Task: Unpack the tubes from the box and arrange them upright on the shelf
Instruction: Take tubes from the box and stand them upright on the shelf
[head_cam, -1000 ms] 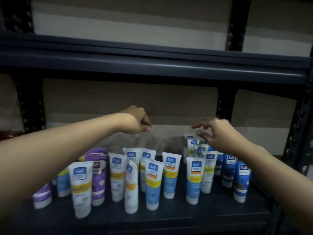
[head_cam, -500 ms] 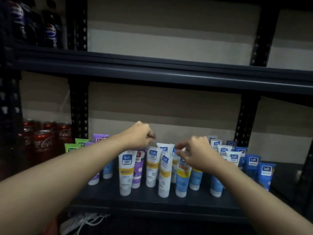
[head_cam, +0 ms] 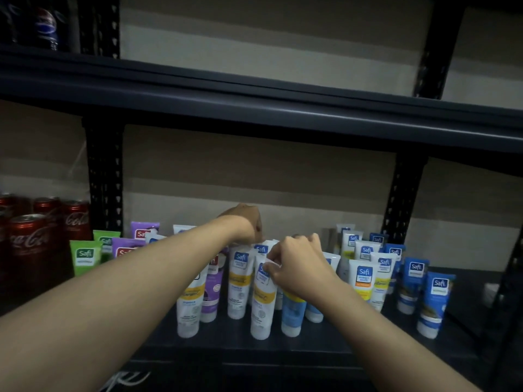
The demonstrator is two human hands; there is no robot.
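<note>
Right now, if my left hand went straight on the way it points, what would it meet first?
Probably the white plastic tube with a blue label, standing just in front of your left hand; depth is hard to judge here.

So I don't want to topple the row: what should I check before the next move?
1. Right hand pinches the yellow-band tube at its top: ok.
2. That tube stands cap down on the shelf: ok.
3. Left hand hold, fingers hidden behind the wrist: cannot tell.
4. Blue tubes at right upright: ok.
5. Cans apart from both hands: ok.
6. Box contents left: cannot tell, out of view.
</note>
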